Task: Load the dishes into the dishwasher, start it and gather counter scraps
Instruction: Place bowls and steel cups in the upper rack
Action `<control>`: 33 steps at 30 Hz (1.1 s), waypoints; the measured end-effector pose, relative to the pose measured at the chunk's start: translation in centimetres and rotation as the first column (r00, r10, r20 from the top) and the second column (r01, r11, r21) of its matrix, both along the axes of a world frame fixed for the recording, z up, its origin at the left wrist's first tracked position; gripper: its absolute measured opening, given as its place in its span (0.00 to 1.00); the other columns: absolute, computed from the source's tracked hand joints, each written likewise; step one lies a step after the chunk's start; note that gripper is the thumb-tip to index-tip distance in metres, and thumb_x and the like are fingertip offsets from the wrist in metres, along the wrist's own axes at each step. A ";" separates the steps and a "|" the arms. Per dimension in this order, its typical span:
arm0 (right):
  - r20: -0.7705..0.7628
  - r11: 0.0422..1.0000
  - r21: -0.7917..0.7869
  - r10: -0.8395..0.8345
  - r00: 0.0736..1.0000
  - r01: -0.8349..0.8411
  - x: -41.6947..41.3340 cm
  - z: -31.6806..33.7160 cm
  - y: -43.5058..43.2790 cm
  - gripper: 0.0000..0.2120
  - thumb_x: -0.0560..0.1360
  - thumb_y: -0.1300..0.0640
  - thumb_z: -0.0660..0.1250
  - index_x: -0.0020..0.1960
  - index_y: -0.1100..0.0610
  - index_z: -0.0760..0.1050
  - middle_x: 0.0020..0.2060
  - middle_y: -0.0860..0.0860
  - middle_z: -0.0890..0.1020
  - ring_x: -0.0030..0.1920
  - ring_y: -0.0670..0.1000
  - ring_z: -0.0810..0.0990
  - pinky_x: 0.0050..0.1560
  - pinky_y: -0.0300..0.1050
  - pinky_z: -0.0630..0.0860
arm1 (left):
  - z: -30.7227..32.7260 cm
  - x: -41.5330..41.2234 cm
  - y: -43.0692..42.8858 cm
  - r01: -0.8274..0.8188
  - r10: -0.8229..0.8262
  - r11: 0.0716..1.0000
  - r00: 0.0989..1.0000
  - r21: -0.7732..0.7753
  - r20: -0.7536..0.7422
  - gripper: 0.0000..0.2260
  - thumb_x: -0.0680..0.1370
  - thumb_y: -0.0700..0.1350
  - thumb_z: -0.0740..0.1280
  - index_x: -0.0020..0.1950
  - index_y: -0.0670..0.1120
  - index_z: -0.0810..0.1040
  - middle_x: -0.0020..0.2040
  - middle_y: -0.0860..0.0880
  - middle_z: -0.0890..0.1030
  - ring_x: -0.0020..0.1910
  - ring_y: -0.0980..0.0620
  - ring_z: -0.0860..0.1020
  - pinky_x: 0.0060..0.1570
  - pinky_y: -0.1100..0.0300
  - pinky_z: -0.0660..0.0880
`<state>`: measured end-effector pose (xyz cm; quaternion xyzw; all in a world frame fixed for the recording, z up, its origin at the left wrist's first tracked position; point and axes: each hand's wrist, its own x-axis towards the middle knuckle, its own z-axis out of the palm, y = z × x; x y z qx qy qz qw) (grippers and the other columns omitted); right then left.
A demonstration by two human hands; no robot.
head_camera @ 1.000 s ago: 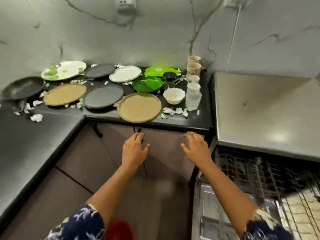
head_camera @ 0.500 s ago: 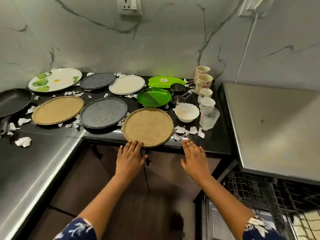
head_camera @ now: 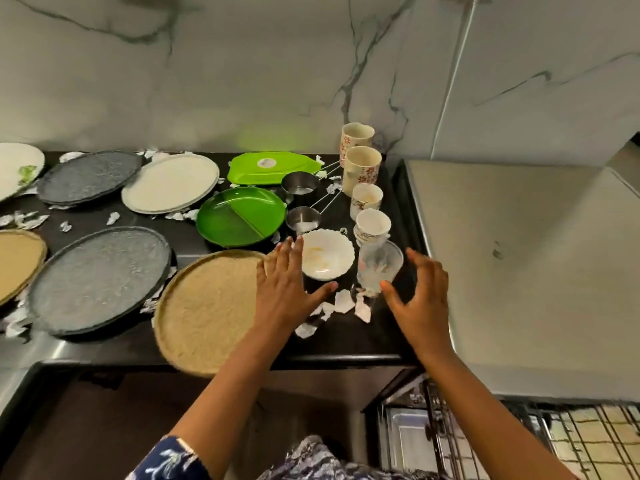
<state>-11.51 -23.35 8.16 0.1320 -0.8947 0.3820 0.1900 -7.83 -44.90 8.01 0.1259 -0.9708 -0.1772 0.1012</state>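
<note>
My left hand (head_camera: 287, 285) hovers open over the right edge of a tan round plate (head_camera: 204, 313), just left of a white scalloped bowl (head_camera: 327, 254). My right hand (head_camera: 420, 299) is open, fingers spread and curved, close beside a clear glass (head_camera: 379, 265) without holding it. White paper scraps (head_camera: 346, 301) lie on the black counter (head_camera: 346, 341) between my hands. Behind stand a green divided plate (head_camera: 242, 216), two steel measuring cups (head_camera: 303, 218) and a row of patterned cups (head_camera: 362, 166).
Grey plates (head_camera: 100, 278), a cream plate (head_camera: 171, 183) and a green lid (head_camera: 270, 166) fill the counter to the left, with more scraps around them. A steel surface (head_camera: 519, 271) lies to the right. The open dishwasher rack (head_camera: 519, 441) is at lower right.
Both hands have risen from below the counter edge and reached forward over it, the left above the tan plate, the right up to the glass. The view has moved closer.
</note>
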 end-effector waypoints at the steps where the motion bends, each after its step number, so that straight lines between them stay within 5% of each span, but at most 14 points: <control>1: 0.080 1.000 -0.021 -0.003 0.997 0.004 -0.5 0.0 0.1 0.33 0.69 0.51 0.74 0.70 0.57 0.65 0.63 0.56 0.69 0.64 0.51 0.65 0.63 0.43 0.65 | -0.2 -0.9 0.3 -0.003 0.003 1.000 1.000 -0.015 0.019 0.49 0.66 0.76 0.52 0.78 0.49 0.47 0.78 0.47 0.52 0.77 0.49 0.50 0.73 0.47 0.45; 6: 0.287 0.998 -0.065 0.037 0.957 -0.019 -2.4 -0.5 -0.8 0.45 0.63 0.42 0.75 0.73 0.50 0.57 0.70 0.52 0.65 0.70 0.52 0.63 0.68 0.50 0.65 | -1.0 -3.4 0.7 -0.040 0.046 0.997 0.995 -0.071 0.088 0.56 0.59 0.80 0.45 0.78 0.46 0.48 0.78 0.46 0.55 0.76 0.46 0.54 0.74 0.45 0.50; 14: 0.326 0.979 -0.205 0.068 0.943 0.000 -3.2 -1.3 -2.4 0.45 0.62 0.47 0.78 0.72 0.51 0.59 0.68 0.49 0.69 0.67 0.48 0.68 0.61 0.41 0.68 | -0.5 -4.4 1.7 -0.078 0.078 0.997 0.994 -0.007 0.079 0.54 0.63 0.76 0.62 0.78 0.45 0.50 0.77 0.45 0.55 0.75 0.45 0.55 0.70 0.47 0.55; 21: 0.277 0.969 -0.245 0.050 0.960 0.020 -3.4 -1.3 -2.7 0.42 0.61 0.49 0.79 0.69 0.51 0.63 0.64 0.47 0.73 0.62 0.46 0.72 0.59 0.40 0.71 | -0.3 -4.5 1.5 -0.055 0.058 0.992 0.998 0.113 -0.030 0.52 0.62 0.66 0.73 0.77 0.42 0.55 0.73 0.40 0.62 0.72 0.42 0.60 0.70 0.50 0.58; 28: 0.168 0.970 -0.239 0.083 0.982 -0.041 -1.8 -0.1 -2.1 0.42 0.62 0.51 0.79 0.70 0.53 0.62 0.64 0.49 0.71 0.61 0.41 0.67 0.55 0.18 0.62 | 2.0 -1.5 0.7 -0.027 0.046 0.993 0.986 0.118 -0.161 0.54 0.60 0.74 0.59 0.76 0.41 0.57 0.72 0.39 0.63 0.71 0.42 0.60 0.70 0.51 0.57; 33: 0.060 0.972 -0.230 0.054 0.997 -0.039 1.7 2.0 -1.3 0.42 0.63 0.50 0.79 0.70 0.56 0.62 0.65 0.52 0.71 0.63 0.48 0.70 0.61 0.30 0.66 | 3.7 2.8 0.7 0.028 -0.035 0.999 0.972 -0.037 -0.231 0.51 0.63 0.72 0.61 0.76 0.41 0.57 0.72 0.39 0.64 0.71 0.41 0.62 0.70 0.51 0.58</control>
